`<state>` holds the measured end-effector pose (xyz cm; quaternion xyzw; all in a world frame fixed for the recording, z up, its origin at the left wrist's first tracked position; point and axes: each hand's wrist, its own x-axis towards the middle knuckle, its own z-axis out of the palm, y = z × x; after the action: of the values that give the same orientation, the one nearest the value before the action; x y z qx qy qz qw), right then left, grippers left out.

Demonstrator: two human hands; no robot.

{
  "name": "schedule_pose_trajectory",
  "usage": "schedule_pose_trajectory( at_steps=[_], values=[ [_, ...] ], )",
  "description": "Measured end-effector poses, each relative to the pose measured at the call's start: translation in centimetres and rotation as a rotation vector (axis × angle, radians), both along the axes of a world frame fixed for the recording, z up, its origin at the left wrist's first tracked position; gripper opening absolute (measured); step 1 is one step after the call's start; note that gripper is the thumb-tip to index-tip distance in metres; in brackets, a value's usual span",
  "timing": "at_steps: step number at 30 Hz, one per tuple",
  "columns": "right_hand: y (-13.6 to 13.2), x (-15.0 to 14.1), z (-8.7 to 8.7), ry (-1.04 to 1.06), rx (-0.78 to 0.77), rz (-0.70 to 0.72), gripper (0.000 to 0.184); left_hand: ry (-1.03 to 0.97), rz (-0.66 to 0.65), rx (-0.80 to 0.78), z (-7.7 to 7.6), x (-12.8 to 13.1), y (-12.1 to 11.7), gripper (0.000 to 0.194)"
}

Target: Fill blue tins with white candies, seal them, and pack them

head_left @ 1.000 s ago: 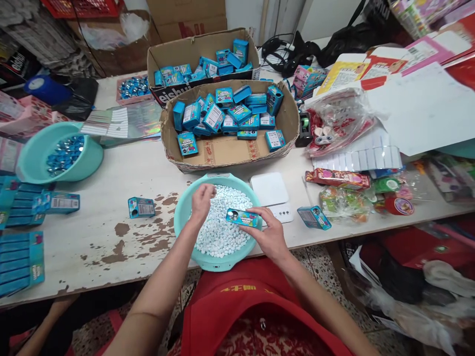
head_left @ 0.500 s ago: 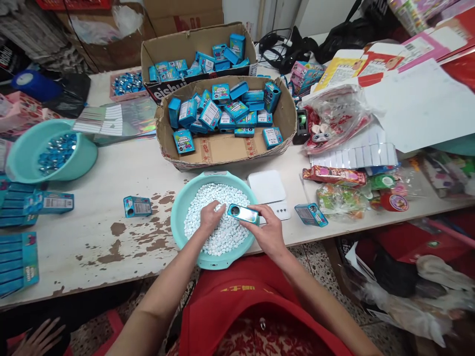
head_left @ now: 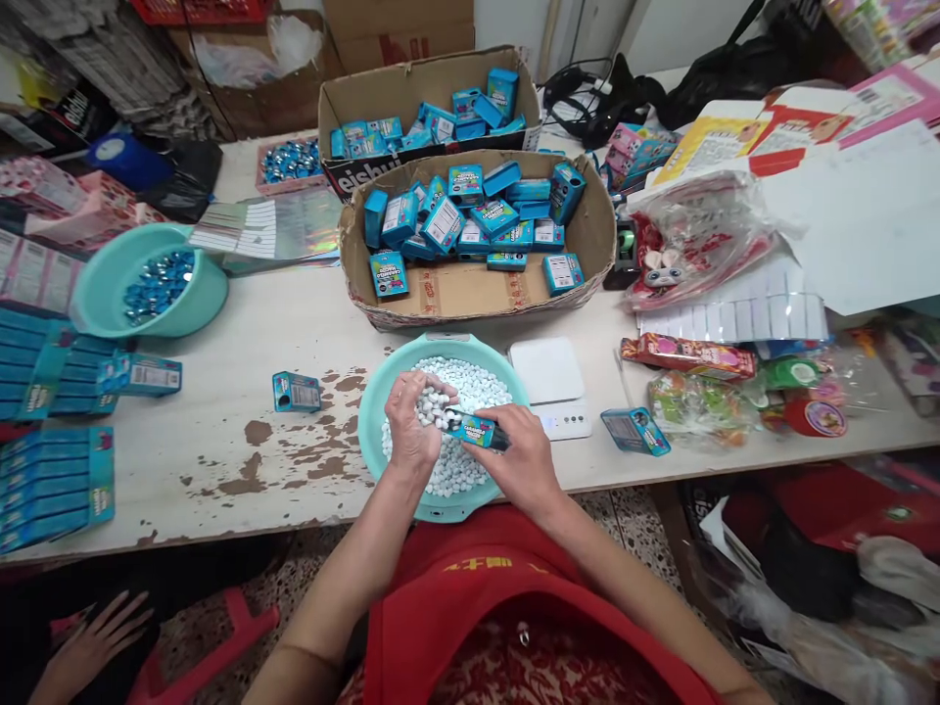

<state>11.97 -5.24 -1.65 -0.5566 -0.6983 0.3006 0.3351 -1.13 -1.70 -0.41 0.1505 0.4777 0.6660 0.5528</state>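
A teal basin (head_left: 382,392) full of small white candies (head_left: 470,384) stands at the table's near edge. My left hand (head_left: 412,423) is cupped over it, closed on a handful of white candies at the mouth of a small blue box (head_left: 479,431). My right hand (head_left: 520,462) grips that box and holds it tilted toward my left hand, just above the candies.
Beyond the basin stands a cardboard tray (head_left: 587,257) of blue boxes, another carton (head_left: 411,96) behind it. A white scale (head_left: 547,377) lies right of the basin. One blue box (head_left: 297,392) stands to the left, another (head_left: 635,431) to the right. Another person's hand (head_left: 94,641) shows bottom left.
My left hand dipped into the candies, scooped some and rose to the box's open end. My right hand turned the box toward it. The camera view shifted slightly.
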Motion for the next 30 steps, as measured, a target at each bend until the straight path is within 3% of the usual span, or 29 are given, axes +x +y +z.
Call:
schedule_pose_trajectory(
  at_steps=[4, 19, 30],
  values=[
    [0.5, 0.2, 0.6, -0.005, -0.026, -0.006, 0.026, 0.016, -0.019, -0.007, 0.2, 0.3, 0.5, 0.023],
    [0.9, 0.4, 0.5, 0.034, -0.057, -0.031, 0.026, 0.156, -0.089, 0.009, 0.7, 1.4, 1.0, 0.023],
    [1.0, 0.0, 1.0, 0.076, -0.047, -0.06, 0.027, 0.238, -0.055, 0.056, 0.6, 1.7, 1.3, 0.023]
  ],
)
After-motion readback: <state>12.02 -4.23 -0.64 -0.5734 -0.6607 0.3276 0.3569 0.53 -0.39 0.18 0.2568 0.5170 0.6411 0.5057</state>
